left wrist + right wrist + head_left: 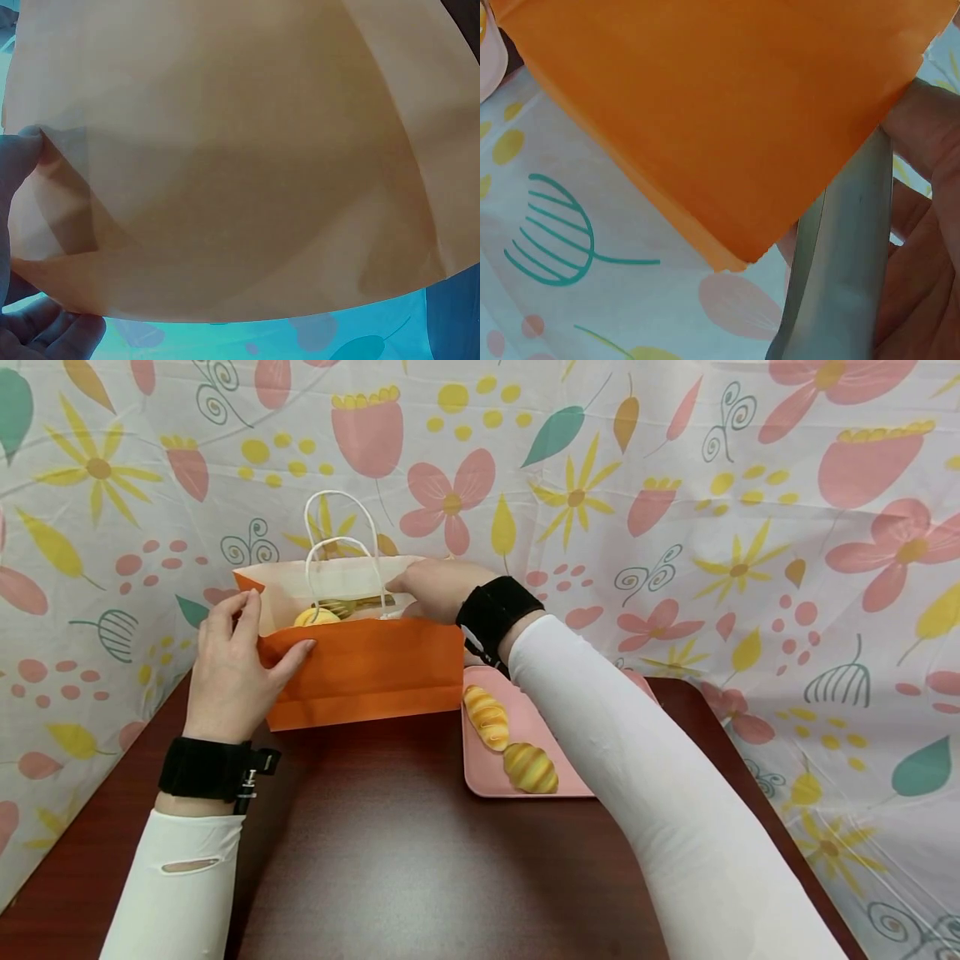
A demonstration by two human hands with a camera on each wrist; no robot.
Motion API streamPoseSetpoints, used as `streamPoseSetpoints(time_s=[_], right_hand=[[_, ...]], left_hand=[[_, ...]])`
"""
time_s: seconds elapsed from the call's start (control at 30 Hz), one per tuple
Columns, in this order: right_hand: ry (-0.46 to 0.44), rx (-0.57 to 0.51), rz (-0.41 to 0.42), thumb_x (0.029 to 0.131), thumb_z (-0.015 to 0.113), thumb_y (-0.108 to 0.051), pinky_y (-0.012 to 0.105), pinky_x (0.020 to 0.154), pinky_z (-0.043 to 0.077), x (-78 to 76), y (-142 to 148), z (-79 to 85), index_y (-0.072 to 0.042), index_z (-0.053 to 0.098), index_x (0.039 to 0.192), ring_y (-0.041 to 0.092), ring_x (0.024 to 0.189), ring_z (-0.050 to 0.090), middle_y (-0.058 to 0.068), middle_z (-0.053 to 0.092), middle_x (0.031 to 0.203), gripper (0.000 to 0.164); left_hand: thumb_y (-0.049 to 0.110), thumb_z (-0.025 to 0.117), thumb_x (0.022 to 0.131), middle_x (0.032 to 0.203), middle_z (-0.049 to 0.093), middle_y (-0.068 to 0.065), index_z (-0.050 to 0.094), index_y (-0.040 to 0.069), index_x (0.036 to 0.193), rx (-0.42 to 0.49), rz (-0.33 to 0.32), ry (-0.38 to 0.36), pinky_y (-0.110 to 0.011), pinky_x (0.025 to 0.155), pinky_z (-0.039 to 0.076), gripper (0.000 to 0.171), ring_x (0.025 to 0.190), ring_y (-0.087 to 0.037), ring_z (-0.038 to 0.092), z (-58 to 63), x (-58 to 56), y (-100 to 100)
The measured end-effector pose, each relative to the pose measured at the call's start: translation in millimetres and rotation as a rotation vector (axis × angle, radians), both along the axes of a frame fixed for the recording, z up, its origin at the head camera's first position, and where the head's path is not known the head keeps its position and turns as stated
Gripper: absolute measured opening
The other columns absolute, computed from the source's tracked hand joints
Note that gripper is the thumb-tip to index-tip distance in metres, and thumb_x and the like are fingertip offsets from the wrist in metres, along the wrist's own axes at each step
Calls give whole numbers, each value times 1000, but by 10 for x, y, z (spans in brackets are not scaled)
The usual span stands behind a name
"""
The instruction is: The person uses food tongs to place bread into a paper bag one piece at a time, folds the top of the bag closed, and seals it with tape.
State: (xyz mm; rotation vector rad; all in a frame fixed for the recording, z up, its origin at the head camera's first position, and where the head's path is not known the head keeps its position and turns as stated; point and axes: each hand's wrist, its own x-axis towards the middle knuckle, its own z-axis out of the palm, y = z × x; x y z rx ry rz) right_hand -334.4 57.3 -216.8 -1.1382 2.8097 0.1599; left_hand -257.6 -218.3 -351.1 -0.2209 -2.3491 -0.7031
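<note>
An orange paper bag (367, 668) with white rope handles lies with its opening toward the back. My left hand (232, 664) pinches the left end of its rim, and the left wrist view shows fingertips (79, 334) on the paper (247, 187). My right hand (438, 589) is at the right side of the opening, partly hidden by the front panel. It grips metal tongs (847, 247), whose toothed tip (341, 607) shows inside the bag. Beside that tip, a round yellow bread piece (317, 617) shows in the opening.
Right of the bag, a pink tray (528, 710) holds a long bread roll (487, 718) and a shorter striped roll (531, 768). My right forearm passes over the tray. Behind the dark wooden table (420, 860) hangs a flowered cloth (600, 485).
</note>
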Motion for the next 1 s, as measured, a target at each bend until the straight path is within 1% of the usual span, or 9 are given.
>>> streamPoseSetpoints(time_s=[0.1, 0.17, 0.27, 0.33, 0.43, 0.57, 0.73, 0.9, 1.0], right_hand=[[-4, -15, -2, 115, 66, -21, 35, 107, 51, 0, 20, 6, -12, 73, 142, 26, 116, 64, 7, 72, 130, 29], [4, -23, -5, 115, 65, -23, 34, 97, 49, -11, 39, -6, -12, 75, 131, 25, 105, 61, 5, 69, 113, 22], [23, -26, -3, 116, 63, -25, 32, 85, 43, -24, 81, -26, -10, 76, 115, 24, 92, 55, 3, 56, 94, 19], [38, -26, -3, 116, 62, -25, 32, 78, 36, -38, 109, -39, -10, 71, 103, 23, 84, 49, 2, 42, 86, 22], [52, -24, -6, 116, 62, -25, 32, 74, 31, -48, 140, -37, -11, 63, 91, 21, 79, 44, 1, 33, 82, 29], [50, -19, -13, 116, 61, -27, 32, 73, 32, -53, 163, -21, -11, 63, 91, 21, 77, 43, 1, 34, 83, 30], [30, 2, -70, 118, 58, -33, 33, 71, 34, -16, 213, 37, -12, 66, 95, 20, 75, 45, 1, 39, 84, 32], [40, 7, -103, 117, 59, -39, 32, 66, 36, 17, 261, 73, -15, 63, 82, 17, 67, 48, -1, 42, 78, 42], [48, 0, -94, 117, 60, -39, 31, 64, 34, 27, 286, 76, -15, 60, 77, 17, 64, 46, -1, 40, 76, 46]], left_hand=[[31, 90, 97, 161, 44, -31, 46, -8, 164, 1, 0, -1, -69, 123, 39, 89, 146, -55, 42, -1, -2, -3], [31, 90, 97, 161, 44, -31, 46, -8, 164, 2, 0, 2, -69, 123, 39, 89, 146, -55, 42, -2, -2, -4], [31, 90, 97, 161, 44, -31, 46, -8, 164, 4, -1, 5, -69, 124, 39, 89, 146, -55, 42, 0, 0, -1], [31, 90, 97, 161, 45, -31, 46, -8, 164, 6, -3, 8, -69, 124, 39, 89, 146, -55, 43, 2, 1, 4], [30, 91, 97, 161, 45, -31, 47, -8, 164, 8, -7, 12, -69, 123, 39, 89, 146, -55, 43, 3, 2, 6], [30, 90, 97, 161, 45, -31, 47, -8, 164, 12, -7, 11, -69, 123, 39, 88, 146, -55, 43, 4, 4, 3], [30, 90, 97, 161, 44, -31, 46, -7, 164, 15, -7, 7, -69, 124, 39, 89, 146, -55, 43, 9, 8, 5], [30, 90, 97, 161, 45, -31, 46, -7, 164, 14, -9, 12, -69, 123, 40, 88, 146, -55, 43, 6, 12, 9], [29, 90, 97, 160, 45, -31, 47, -8, 164, 11, -9, 15, -69, 123, 40, 88, 145, -55, 43, 0, 15, 9]])
